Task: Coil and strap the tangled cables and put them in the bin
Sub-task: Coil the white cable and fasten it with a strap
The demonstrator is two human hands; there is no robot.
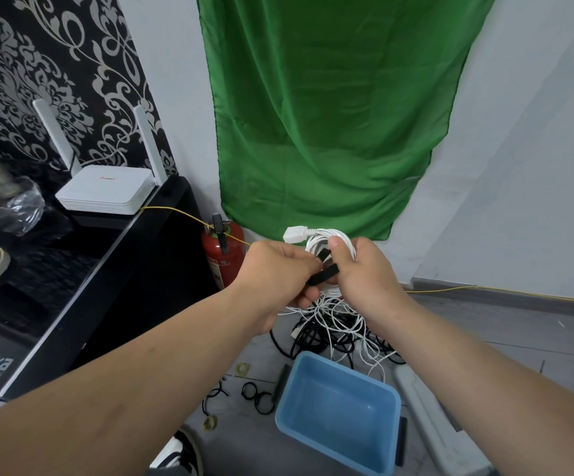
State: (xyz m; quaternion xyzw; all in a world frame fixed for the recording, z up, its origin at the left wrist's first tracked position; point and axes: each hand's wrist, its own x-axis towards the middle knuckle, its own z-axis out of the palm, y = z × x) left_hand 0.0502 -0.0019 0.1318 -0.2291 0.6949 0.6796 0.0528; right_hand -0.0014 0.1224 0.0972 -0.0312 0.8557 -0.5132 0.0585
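Black "KUKA" cabinet (72, 304); hands (278, 273) on cable (344, 239), strap (325, 275)

A person's right hand (361, 269) grips a coiled white cable (326, 237) while the left hand (278, 269) pinches a black strap (323, 277) against it, above tangled cables (333, 331) and a blue bin (340, 407)

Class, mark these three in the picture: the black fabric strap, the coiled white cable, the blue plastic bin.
Black fabric strap (325, 273): head view, its flat middle stretch.
Coiled white cable (313, 241): head view, the coil's upper left loops.
Blue plastic bin (340, 420): head view, its bare inner floor.
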